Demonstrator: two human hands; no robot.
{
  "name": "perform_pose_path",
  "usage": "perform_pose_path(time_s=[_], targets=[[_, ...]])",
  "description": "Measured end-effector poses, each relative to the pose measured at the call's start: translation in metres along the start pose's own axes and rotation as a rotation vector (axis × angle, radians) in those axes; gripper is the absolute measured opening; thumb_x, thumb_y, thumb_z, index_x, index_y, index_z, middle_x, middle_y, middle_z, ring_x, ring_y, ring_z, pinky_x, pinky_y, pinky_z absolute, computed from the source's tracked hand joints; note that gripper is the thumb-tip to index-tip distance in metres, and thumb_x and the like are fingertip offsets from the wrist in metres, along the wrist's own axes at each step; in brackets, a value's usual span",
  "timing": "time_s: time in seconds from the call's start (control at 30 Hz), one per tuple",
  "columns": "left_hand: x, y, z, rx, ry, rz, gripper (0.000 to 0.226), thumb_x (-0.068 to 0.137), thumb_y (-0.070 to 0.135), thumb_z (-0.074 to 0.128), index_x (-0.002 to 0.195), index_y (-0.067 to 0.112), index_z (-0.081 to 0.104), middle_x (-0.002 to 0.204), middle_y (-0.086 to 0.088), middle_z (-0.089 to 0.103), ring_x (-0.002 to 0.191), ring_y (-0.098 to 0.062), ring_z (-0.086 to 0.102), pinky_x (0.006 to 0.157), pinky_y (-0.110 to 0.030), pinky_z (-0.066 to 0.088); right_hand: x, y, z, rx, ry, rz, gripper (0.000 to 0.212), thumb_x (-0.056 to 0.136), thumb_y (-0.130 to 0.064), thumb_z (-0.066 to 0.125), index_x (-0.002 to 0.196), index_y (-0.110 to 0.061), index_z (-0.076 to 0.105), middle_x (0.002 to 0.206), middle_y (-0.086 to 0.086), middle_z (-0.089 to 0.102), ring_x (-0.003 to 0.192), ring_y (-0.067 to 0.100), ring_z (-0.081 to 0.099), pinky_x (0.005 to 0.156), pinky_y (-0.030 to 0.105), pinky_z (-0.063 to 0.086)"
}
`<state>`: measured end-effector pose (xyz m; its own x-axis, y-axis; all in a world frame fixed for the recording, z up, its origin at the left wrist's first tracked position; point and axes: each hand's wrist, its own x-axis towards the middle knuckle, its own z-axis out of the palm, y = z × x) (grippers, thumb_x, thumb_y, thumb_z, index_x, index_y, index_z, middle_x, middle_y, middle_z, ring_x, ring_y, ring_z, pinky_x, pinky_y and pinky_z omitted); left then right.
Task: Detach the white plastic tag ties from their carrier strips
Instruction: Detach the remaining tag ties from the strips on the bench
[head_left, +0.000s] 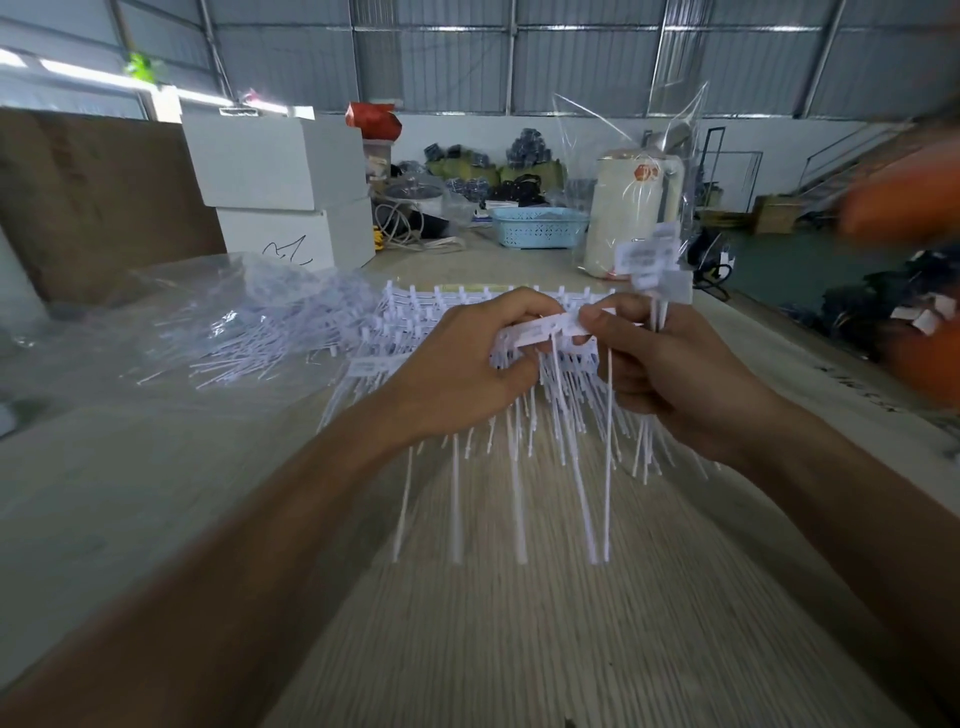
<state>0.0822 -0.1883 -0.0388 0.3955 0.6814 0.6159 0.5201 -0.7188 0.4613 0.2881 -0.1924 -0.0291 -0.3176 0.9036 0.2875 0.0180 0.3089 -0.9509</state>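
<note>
Two hands hold a white carrier strip (540, 332) up over the desk (467, 623). The left hand (457, 374) grips its left end. The right hand (654, 364) pinches a tag on it. Long white ties (519, 493) hang down. Loose ties (249, 338) lie on clear plastic at the left.

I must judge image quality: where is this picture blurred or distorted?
Head view: the hanging tag ties streak with motion blur; the orange shape at right is a smear; the roof beams bend from the wide lens; both hands, left hand and right hand, look fairly sharp.

An orange shape (904, 208) past the table's right edge is blurred; printing on the tags (649, 260) is unreadable.
</note>
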Motion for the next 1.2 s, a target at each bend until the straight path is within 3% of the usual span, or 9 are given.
perform_pose_path(time_s=[0.17, 0.33, 0.43, 0.53, 0.6, 0.73, 0.8, 0.93, 1.2], targets=[[0.003, -0.001, 0.001, 0.259, 0.067, 0.129, 0.027, 0.098, 0.028, 0.064, 0.123, 0.02, 0.069, 0.108, 0.001, 0.072, 0.096, -0.018, 0.065, 0.081, -0.039, 0.052, -0.003, 0.0, 0.001, -0.062, -0.008, 0.011, 0.023, 0.098, -0.026, 0.059, 0.097, -0.004, 0.065, 0.052, -0.005, 0.024, 0.044, 0.01, 0.018, 0.044, 0.024, 0.016], [0.002, -0.007, 0.0, 0.35, -0.004, 0.202, 0.023, 0.103, 0.02, 0.055, 0.117, 0.009, 0.069, 0.088, -0.007, 0.067, 0.082, -0.027, 0.061, 0.072, -0.045, 0.051, -0.002, 0.0, 0.0, -0.609, 0.05, -0.286, 0.025, 0.099, -0.026, 0.06, 0.081, -0.011, 0.065, 0.057, 0.001, 0.047, 0.05, 0.007, 0.04, 0.052, 0.022, 0.032], [0.002, -0.006, 0.002, 0.383, 0.005, 0.233, 0.024, 0.102, 0.017, 0.053, 0.113, 0.005, 0.071, 0.083, -0.01, 0.066, 0.079, -0.028, 0.06, 0.07, -0.045, 0.051, 0.002, 0.003, -0.008, -0.856, 0.081, -0.398, 0.037, 0.1, -0.031, 0.057, 0.079, -0.001, 0.062, 0.06, 0.002, 0.05, 0.052, 0.01, 0.044, 0.057, 0.029, 0.033], [0.002, -0.002, 0.005, 0.318, 0.034, 0.22, 0.03, 0.1, 0.021, 0.05, 0.106, 0.004, 0.075, 0.077, -0.007, 0.067, 0.071, -0.024, 0.061, 0.067, -0.036, 0.051, 0.0, 0.001, -0.011, -1.028, 0.087, -0.589, 0.049, 0.102, -0.038, 0.046, 0.077, 0.001, 0.064, 0.057, -0.007, 0.044, 0.049, 0.007, 0.039, 0.054, 0.019, 0.032], [0.002, -0.002, 0.005, 0.31, 0.047, 0.231, 0.029, 0.099, 0.02, 0.051, 0.101, 0.004, 0.075, 0.074, -0.004, 0.065, 0.066, -0.021, 0.059, 0.063, -0.031, 0.048, 0.0, 0.002, -0.011, -1.006, 0.098, -0.643, 0.048, 0.099, -0.038, 0.044, 0.081, 0.0, 0.067, 0.06, -0.011, 0.048, 0.049, 0.008, 0.042, 0.057, 0.016, 0.036], [0.004, -0.006, 0.004, 0.317, 0.124, 0.253, 0.027, 0.1, 0.025, 0.056, 0.11, 0.005, 0.072, 0.09, -0.011, 0.071, 0.083, -0.027, 0.065, 0.072, -0.042, 0.05, 0.002, 0.006, -0.007, -0.744, 0.075, -0.362, 0.026, 0.098, -0.029, 0.06, 0.103, -0.004, 0.067, 0.086, 0.009, 0.07, 0.076, 0.021, 0.066, 0.079, 0.042, 0.054], [0.004, -0.007, 0.003, 0.328, 0.158, 0.26, 0.027, 0.1, 0.024, 0.059, 0.116, 0.006, 0.071, 0.096, -0.011, 0.072, 0.088, -0.028, 0.066, 0.074, -0.043, 0.052, 0.0, 0.003, -0.005, -0.617, 0.036, -0.308, 0.013, 0.096, -0.025, 0.065, 0.094, -0.012, 0.067, 0.081, 0.007, 0.072, 0.067, 0.013, 0.066, 0.071, 0.025, 0.053], [0.003, -0.009, 0.001, 0.361, 0.21, 0.232, 0.03, 0.092, 0.024, 0.068, 0.117, 0.007, 0.072, 0.101, -0.009, 0.074, 0.092, -0.029, 0.068, 0.078, -0.042, 0.055, -0.002, 0.001, -0.007, -0.476, 0.077, -0.219, 0.03, 0.1, -0.024, 0.058, 0.076, -0.014, 0.072, 0.05, 0.004, 0.057, 0.041, 0.005, 0.046, 0.047, 0.012, 0.036], [0.001, -0.012, -0.005, 0.518, 0.093, 0.194, 0.032, 0.084, 0.02, 0.078, 0.115, 0.016, 0.075, 0.102, -0.003, 0.075, 0.095, -0.03, 0.063, 0.08, -0.039, 0.044, -0.004, -0.008, -0.01, 0.033, -0.165, -0.003, 0.031, 0.091, -0.034, 0.057, 0.08, -0.011, 0.075, 0.042, 0.003, 0.035, 0.039, 0.014, 0.024, 0.041, 0.022, 0.024]])
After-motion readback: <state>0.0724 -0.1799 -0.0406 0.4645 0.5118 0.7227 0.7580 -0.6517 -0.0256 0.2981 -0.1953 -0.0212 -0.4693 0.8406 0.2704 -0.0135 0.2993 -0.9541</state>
